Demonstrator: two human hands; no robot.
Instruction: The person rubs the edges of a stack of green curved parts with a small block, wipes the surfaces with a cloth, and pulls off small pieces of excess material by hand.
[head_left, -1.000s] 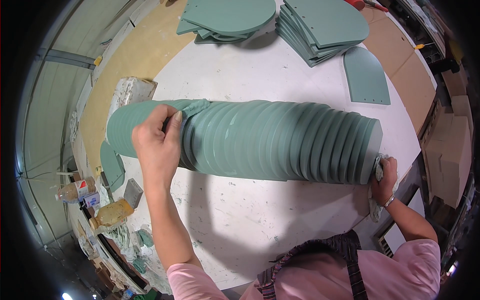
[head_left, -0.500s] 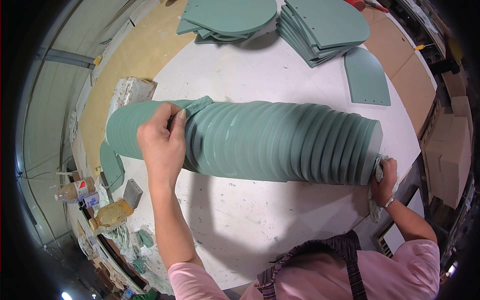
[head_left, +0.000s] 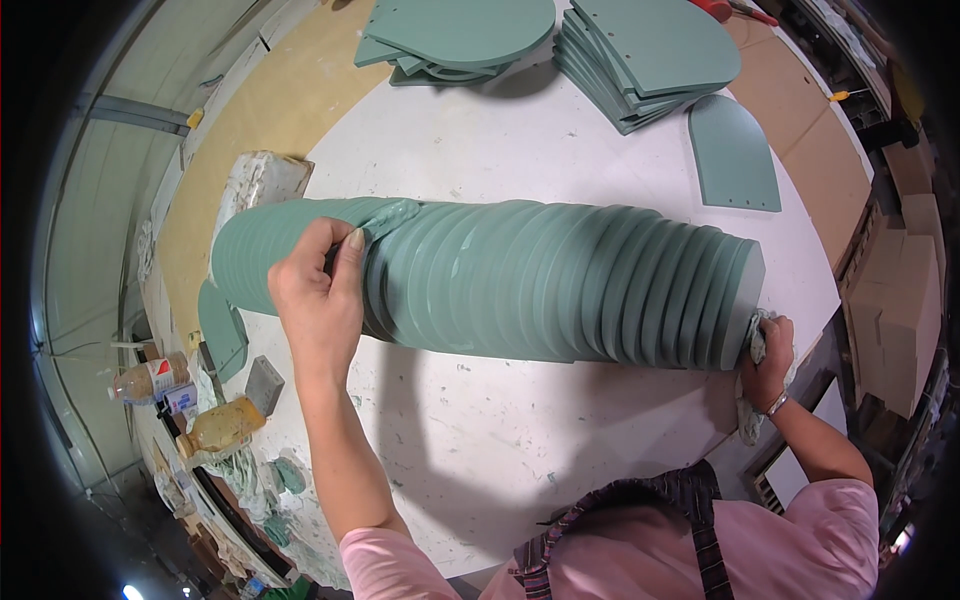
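Pinches a rag (head_left: 394, 215) on a row of green boards (head_left: 520, 285) with left hand (head_left: 318, 290). Grips a pale cloth (head_left: 757, 342) in right hand (head_left: 770, 365) at 1 end.

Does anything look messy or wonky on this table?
Yes. The white tabletop looks messy: green specks are scattered over it. The row of green panels has pale marks near its middle, breaking the plain green. The right stack looks wonky because its edges don't line up.
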